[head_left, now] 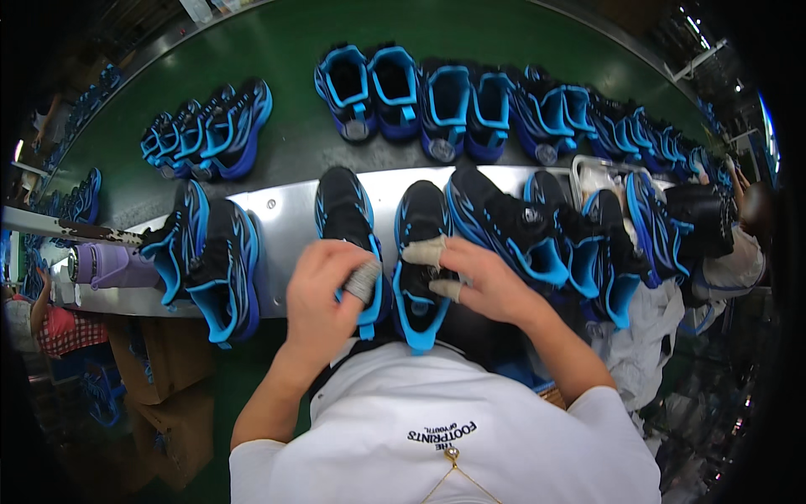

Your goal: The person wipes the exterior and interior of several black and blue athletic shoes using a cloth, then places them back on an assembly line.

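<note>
Two black shoes with bright blue trim lie side by side on a steel shelf (285, 220), toes pointing away from me. My left hand (326, 294) rests on the left shoe (342, 206) near its heel opening, a taped fingertip bent over the collar. My right hand (478, 277) lies on the right shoe (420, 227), with taped fingers pressed across its tongue and opening. Both hands grip the shoes from above.
More black-and-blue shoes lie left (210, 260) and right (520, 231) on the shelf. Rows of the same shoes sit on the green conveyor belt (294, 50) beyond. A purple bottle (109, 265) lies at the left. Cardboard boxes (164, 361) stand below. Another person (739, 244) works at the right.
</note>
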### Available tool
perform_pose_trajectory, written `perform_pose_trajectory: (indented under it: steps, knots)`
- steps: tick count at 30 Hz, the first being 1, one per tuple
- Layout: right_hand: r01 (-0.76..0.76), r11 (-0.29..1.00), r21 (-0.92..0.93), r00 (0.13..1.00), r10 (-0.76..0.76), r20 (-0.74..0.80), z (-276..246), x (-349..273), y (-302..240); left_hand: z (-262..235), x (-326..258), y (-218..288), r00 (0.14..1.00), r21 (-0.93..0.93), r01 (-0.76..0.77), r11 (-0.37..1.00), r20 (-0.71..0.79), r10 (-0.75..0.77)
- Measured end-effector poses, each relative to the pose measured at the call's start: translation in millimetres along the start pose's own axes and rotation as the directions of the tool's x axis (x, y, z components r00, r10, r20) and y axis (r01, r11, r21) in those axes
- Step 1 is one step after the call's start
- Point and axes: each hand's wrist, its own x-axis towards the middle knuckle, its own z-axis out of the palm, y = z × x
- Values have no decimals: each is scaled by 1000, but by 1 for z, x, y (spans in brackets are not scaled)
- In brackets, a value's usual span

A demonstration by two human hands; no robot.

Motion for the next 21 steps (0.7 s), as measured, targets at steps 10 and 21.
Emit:
perform_pose_trajectory:
  steps: [10,21]
  knots:
    - [-17,999,31,997,19,-72,14,0,-7,13,15,-43,983,27,-10,1000,184,5]
    - [-10,996,92,1000,8,17,15,1,9,18,8,-47,970,53,182,982,157,-189]
